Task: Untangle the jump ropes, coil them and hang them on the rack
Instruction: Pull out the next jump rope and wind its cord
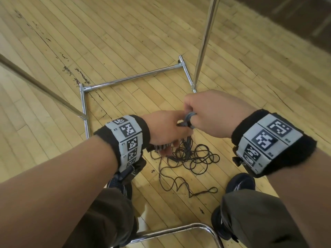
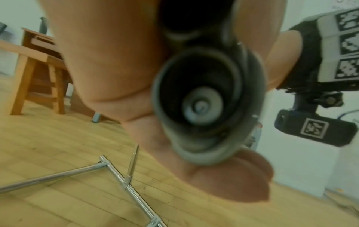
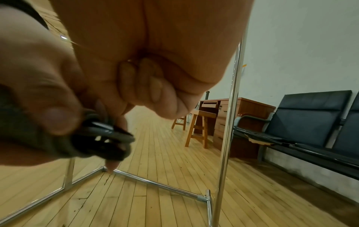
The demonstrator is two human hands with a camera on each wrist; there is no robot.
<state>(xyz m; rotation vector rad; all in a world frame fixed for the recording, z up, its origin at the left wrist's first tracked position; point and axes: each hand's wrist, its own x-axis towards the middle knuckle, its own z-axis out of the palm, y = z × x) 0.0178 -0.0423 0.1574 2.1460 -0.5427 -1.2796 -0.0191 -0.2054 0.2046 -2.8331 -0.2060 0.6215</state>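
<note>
Both hands meet above the floor in the head view. My left hand grips dark grey jump rope handles; the left wrist view looks straight into one hollow handle end, wrapped by my fingers. My right hand is curled and pinches the grey rope loops at the top of the handles. Thin dark rope hangs from the hands into a loose tangle on the floor. The chrome rack has a base frame and an upright just beyond the hands.
A second rack pole slants in from the left. My shoes flank the rope, and a chrome chair tube curves below. Wooden stools, a desk and a black bench stand by the wall.
</note>
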